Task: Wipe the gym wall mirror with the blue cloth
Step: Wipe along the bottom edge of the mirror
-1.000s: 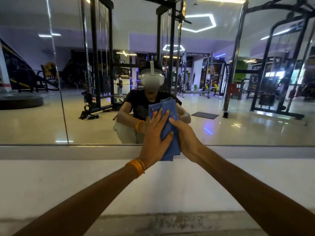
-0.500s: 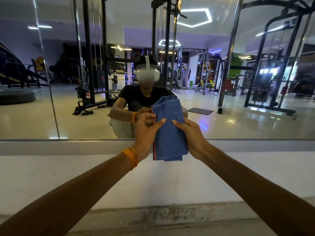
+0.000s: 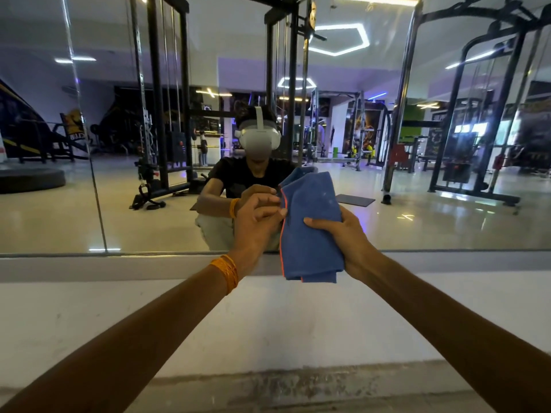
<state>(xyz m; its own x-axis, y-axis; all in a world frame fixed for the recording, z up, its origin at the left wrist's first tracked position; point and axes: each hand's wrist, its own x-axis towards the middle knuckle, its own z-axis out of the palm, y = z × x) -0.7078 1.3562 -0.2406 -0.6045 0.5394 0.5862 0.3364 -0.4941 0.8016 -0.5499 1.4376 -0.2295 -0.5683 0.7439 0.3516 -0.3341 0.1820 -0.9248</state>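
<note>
Cloth point(image 3: 310, 231): blue, folded, hangs upright between both hands, before the low part of the mirror point(image 3: 447, 216); whether it touches the glass, I cannot tell.
Left hand point(image 3: 256, 225): fingers curled, the tips pinch its orange left edge.
Right hand point(image 3: 350, 239): thumb and fingers grip its right side.

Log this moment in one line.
stage: readying cloth | left hand: pinches edge of blue cloth | right hand: grips blue cloth | mirror: cloth held before it, wiping not begun

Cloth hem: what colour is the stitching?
Orange-red stitching down the left edge of the blue cloth; head view.
</note>
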